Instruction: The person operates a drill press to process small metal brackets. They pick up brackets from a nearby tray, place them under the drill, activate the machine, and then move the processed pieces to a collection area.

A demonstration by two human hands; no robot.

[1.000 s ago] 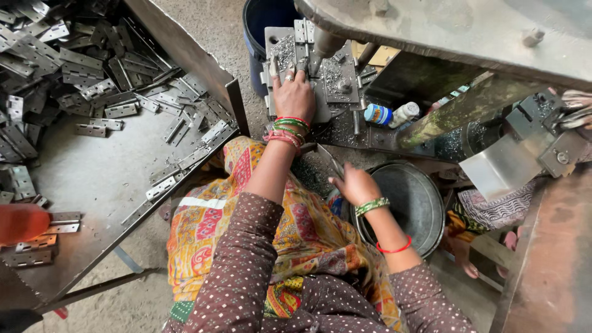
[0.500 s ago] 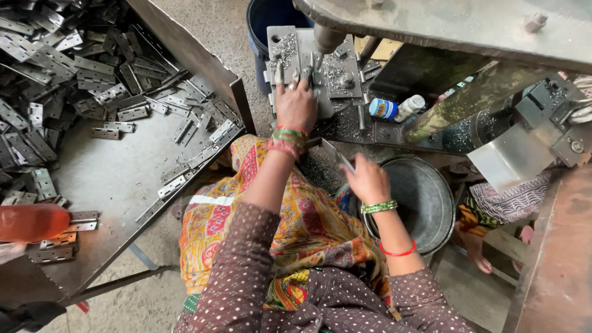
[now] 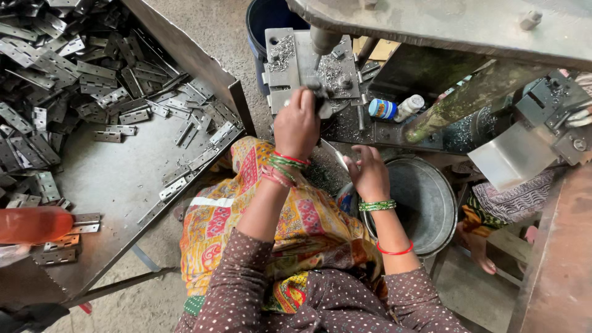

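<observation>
My left hand [image 3: 297, 123] is at the grey die plate [image 3: 285, 58] of a press, just under its ram [image 3: 324, 38]. Its fingers are curled and pinch a small dark metal part [image 3: 322, 103] on the plate. My right hand [image 3: 369, 174] is lower and to the right, above the rim of a round metal basin [image 3: 431, 203]. It holds a thin bright metal strip [image 3: 337, 158] that points up and left toward the die. Both wrists wear green and red bangles. My patterned orange clothing fills the lap below.
A sloped metal tray [image 3: 117, 185] on the left holds several loose hinges [image 3: 80, 80]. A blue bucket [image 3: 262, 18] stands behind the die. A small blue-and-white bottle [image 3: 394, 108] lies right of it. Another person's foot [image 3: 478, 246] is at right; a blurred orange object [image 3: 34, 225] at left.
My left hand stays on the die plate and its fingers have closed tighter. My right hand has lifted slightly toward the die with the strip.
</observation>
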